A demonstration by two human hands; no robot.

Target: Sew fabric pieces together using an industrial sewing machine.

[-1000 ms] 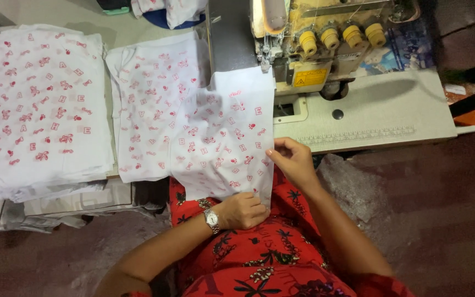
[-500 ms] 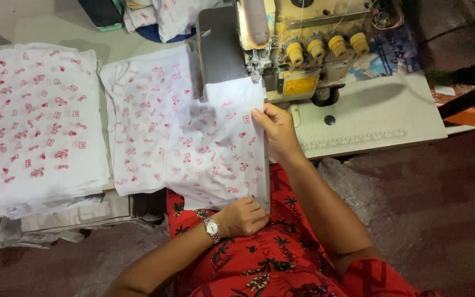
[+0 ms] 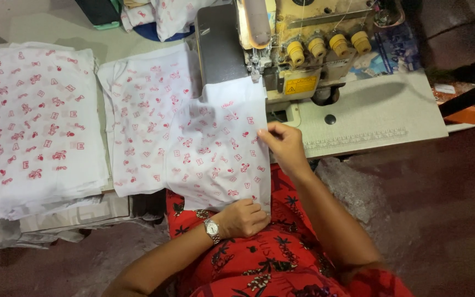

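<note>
Right hand (image 3: 285, 147) is pressed flat on the right edge of a white cloth (image 3: 215, 151) printed with red marks, fingers gripping that edge just below the sewing machine (image 3: 292, 49). Left hand (image 3: 243, 218), with a wristwatch (image 3: 211, 229), is clenched on the cloth's lower edge at the lap. The cloth is spread from the needle down over the table (image 3: 380, 115); a stack of matching pieces (image 3: 31, 129) is laid to the left

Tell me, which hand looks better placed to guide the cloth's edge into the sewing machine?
Probably the right hand: it pinches the printed white cloth along its right edge, nearest the sewing machine. The left hand grips the bottom hem, farther away.
</note>
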